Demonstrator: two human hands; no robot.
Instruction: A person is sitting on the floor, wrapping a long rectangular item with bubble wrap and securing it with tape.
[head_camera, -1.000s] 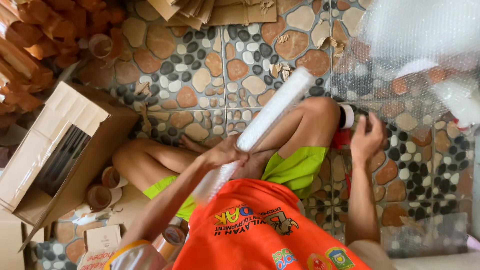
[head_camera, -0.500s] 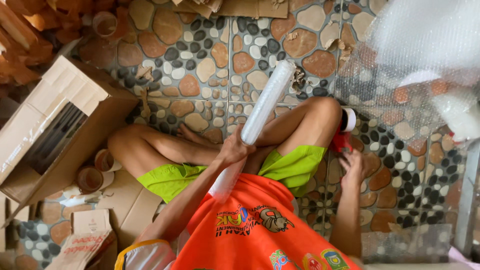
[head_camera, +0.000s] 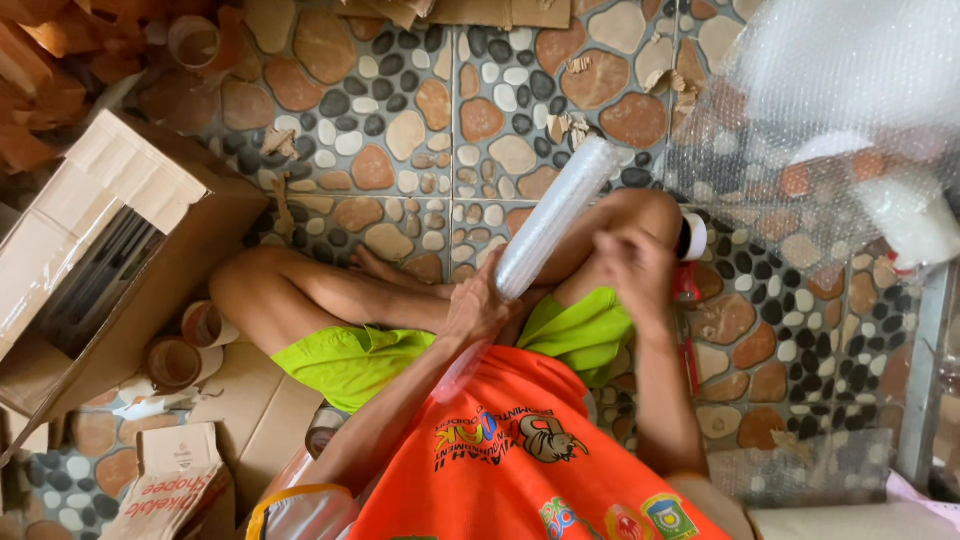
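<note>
I sit cross-legged on the floor in an orange shirt and green shorts. My left hand (head_camera: 478, 305) grips the lower part of a long tube wrapped in clear bubble film (head_camera: 556, 218), which slants up and to the right over my lap. My right hand (head_camera: 638, 262), blurred by motion, hovers above my right knee just beside the tube, fingers loose and with nothing visible in it. A white tape roll (head_camera: 693, 236) and a red tool (head_camera: 686, 286) lie on the floor by that knee.
A large sheet of bubble wrap (head_camera: 830, 140) covers the pebble-pattern tile floor (head_camera: 420, 110) on the right. An open cardboard box (head_camera: 120, 230) stands at left, with empty tape cores (head_camera: 190, 345) and flat cardboard (head_camera: 255, 420) near it. Torn cardboard scraps (head_camera: 50, 70) pile at top left.
My right hand has left the floor beside the red tool and risen to the tube over my knee. My left hand keeps its grip on the tube.
</note>
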